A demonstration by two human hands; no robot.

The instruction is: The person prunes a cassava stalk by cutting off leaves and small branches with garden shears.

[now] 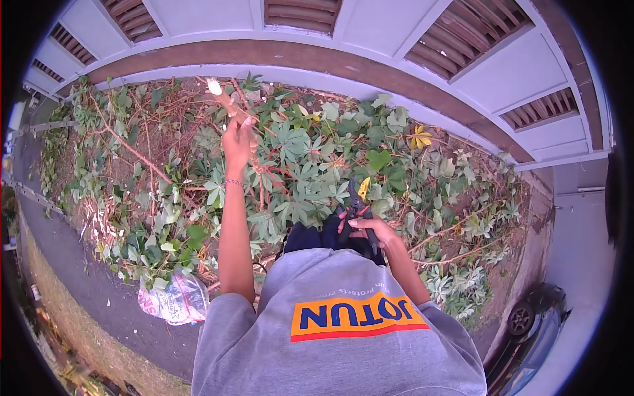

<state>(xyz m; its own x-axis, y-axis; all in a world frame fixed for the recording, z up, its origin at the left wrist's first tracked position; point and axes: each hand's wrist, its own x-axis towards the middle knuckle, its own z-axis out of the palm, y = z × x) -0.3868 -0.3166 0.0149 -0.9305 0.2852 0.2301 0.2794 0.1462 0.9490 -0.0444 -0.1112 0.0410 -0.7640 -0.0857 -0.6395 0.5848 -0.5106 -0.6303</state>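
My left hand [238, 140] reaches forward over the plants, its fingers wrapped round a thick cut branch [226, 102]. The branch's pale, freshly cut end points up and away to the left, while green palmate leaves [288, 142] on reddish stalks spread beside and below the hand. Close to my waist, my right hand [374, 231] is closed on a pair of pruning shears [357, 206] with dark handles. The shears' blades point away from me, apart, and one looks yellow. They are well away from the held branch.
Cut branches and leafy vines cover the ground [125, 158] up to a white wall [370, 30] with slatted vents. A printed plastic sack [174, 300] lies at the lower left, beside a paved path [86, 277]. A dark car [531, 330] stands at the lower right.
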